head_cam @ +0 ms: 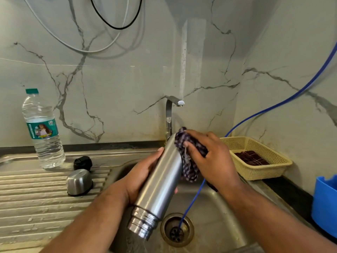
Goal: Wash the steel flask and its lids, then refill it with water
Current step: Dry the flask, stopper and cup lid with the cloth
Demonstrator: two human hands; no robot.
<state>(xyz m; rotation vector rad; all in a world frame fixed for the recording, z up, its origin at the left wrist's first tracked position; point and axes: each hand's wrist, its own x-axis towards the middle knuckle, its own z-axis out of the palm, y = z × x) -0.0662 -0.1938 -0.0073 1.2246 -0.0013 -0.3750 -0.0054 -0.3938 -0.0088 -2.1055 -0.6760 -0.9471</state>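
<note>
The steel flask (160,187) is tilted over the sink (218,207), its threaded open mouth pointing down toward me with water trickling out. My left hand (140,178) grips the flask's body from the left. My right hand (207,156) presses a dark checked cloth (186,157) against the flask's upper end near its base. On the ribbed drainboard (36,207) lie the steel outer lid (78,182) and, just behind it, the black inner lid (83,163).
A tap (172,112) stands behind the flask with nothing running from it. A plastic water bottle (42,132) stands at the left. A cream basket (255,157) and a blue container (324,203) sit at the right. A blue tube (193,201) runs into the drain (176,229).
</note>
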